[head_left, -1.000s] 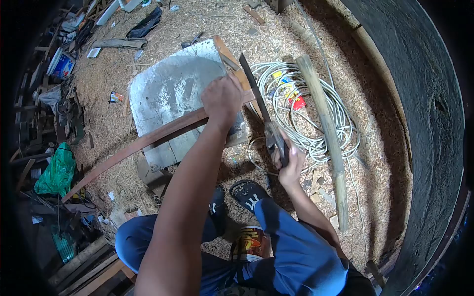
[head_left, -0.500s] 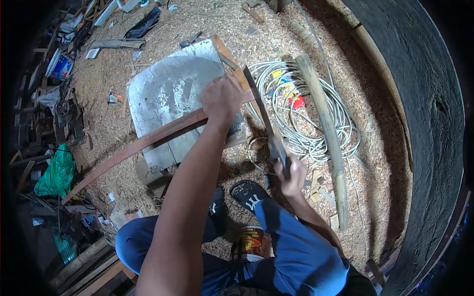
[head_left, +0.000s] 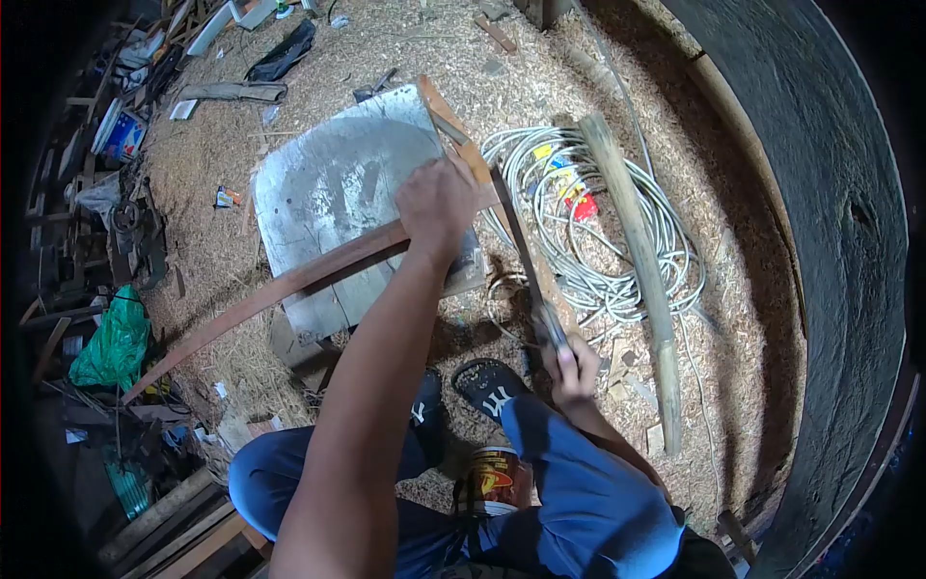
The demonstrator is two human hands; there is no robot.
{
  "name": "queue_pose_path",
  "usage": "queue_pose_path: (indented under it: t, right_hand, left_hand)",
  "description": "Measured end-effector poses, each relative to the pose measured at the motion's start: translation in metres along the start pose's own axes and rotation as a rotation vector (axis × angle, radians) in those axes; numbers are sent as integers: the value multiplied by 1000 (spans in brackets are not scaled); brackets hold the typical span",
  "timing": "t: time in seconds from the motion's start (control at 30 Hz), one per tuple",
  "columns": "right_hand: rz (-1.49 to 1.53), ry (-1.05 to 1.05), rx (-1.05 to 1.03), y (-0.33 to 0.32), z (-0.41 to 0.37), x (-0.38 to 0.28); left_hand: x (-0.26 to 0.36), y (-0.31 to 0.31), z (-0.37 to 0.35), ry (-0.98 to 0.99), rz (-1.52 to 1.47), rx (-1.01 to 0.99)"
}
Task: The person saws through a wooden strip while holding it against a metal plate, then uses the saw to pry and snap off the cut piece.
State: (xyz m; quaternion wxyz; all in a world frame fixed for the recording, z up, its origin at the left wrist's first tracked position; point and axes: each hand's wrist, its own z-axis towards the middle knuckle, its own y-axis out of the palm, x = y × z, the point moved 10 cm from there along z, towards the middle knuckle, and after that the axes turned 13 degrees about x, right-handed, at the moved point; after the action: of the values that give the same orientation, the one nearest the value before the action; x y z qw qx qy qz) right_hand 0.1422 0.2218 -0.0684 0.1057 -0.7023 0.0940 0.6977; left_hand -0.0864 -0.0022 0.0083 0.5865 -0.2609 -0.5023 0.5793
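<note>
My left hand (head_left: 436, 201) is closed around a long reddish wooden strip (head_left: 289, 282) near its right end, pressing it down on a low, metal-topped stand (head_left: 333, 164). The strip slants down to the left, far past the stand's edge. My right hand (head_left: 573, 369) grips the handle of a handsaw, whose long dark blade (head_left: 521, 232) runs up and away from me. Close to my left hand, the blade lies against the strip's right end. Its teeth are too small to make out. An orange-brown wooden piece (head_left: 439, 101) sits along the stand's far right edge.
Right of the blade lies a coil of pale cable (head_left: 550, 207), with a round wooden pole (head_left: 632, 222) across it. A large dark timber (head_left: 830, 193) curves along the right. A labelled bucket (head_left: 494, 480) stands between my legs. Wood shavings cover the ground; clutter lines the left.
The handsaw has been drawn back toward me, with my right hand a little lower. My left hand stays on the strip; the whole view has shifted slightly.
</note>
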Motion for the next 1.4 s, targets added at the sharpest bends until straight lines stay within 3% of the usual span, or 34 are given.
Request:
queue_pose_path:
  t: [0.07,0.17,0.3,0.43,0.5,0.6,0.7,0.83,0.93,1.23,1.3,1.4]
  right_hand:
    - [324,190,85,-16,-14,10]
    - [138,101,3,8,22,-9]
    - [87,127,60,38,59,-12]
    - [75,19,-29,6,4,-9]
    - [170,156,33,-12,-13,-3]
    - [41,57,34,0,10,-13]
    - [34,99,26,39,55,-19]
    - [24,21,30,25,27,-17]
    - [149,161,30,0,-2,-7]
    - [128,128,77,35,44,-4]
    - [-24,-92,22,12,16,-20]
    - [168,184,48,-11,-11,1]
  left_hand:
    - [1,-1,0,11,-16,18]
    - [2,-3,-1,1,-64,44]
    - [0,-3,-2,-6,-26,34]
    - [2,-2,0,1,35,8]
    - [-1,-1,-1,-1,27,20]
    - [0,-1,-1,0,-30,52]
    - [0,-1,-1,3,-46,60]
    - [-2,0,-1,-13,5,18]
    - [0,0,2,-7,-26,24]
    - [-2,3,-3,-7,35,-25]
    - [0,1,2,-17,46,-17]
    - [-1,-1,0,-24,9,-51]
